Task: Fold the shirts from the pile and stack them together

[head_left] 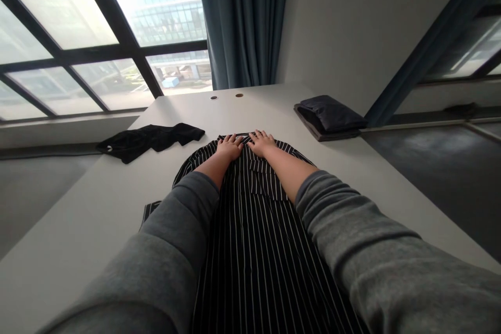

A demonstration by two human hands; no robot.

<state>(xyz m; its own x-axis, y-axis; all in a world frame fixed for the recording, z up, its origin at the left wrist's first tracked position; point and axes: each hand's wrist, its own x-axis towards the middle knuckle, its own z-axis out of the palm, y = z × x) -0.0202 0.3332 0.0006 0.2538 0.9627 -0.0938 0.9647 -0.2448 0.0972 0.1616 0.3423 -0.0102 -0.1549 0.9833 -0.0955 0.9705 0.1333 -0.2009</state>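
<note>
While hands point(230, 148) point(262, 143) touch the shirt point(242, 240), black cloth point(152, 139) shows white marking point(109, 148).

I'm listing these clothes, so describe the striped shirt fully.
The shirt is black with thin white stripes, soft-looking cloth, a collar and apparently a chest pocket. It lies spread on the white table, creased, collar end farthest away, lower end out of frame. The left hand and right hand rest on it near the collar.

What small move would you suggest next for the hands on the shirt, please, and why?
Perhaps slide the left hand to the sleeve end sticking out beside that arm, since it and the right hand rest by the collar of the shirt.
</note>
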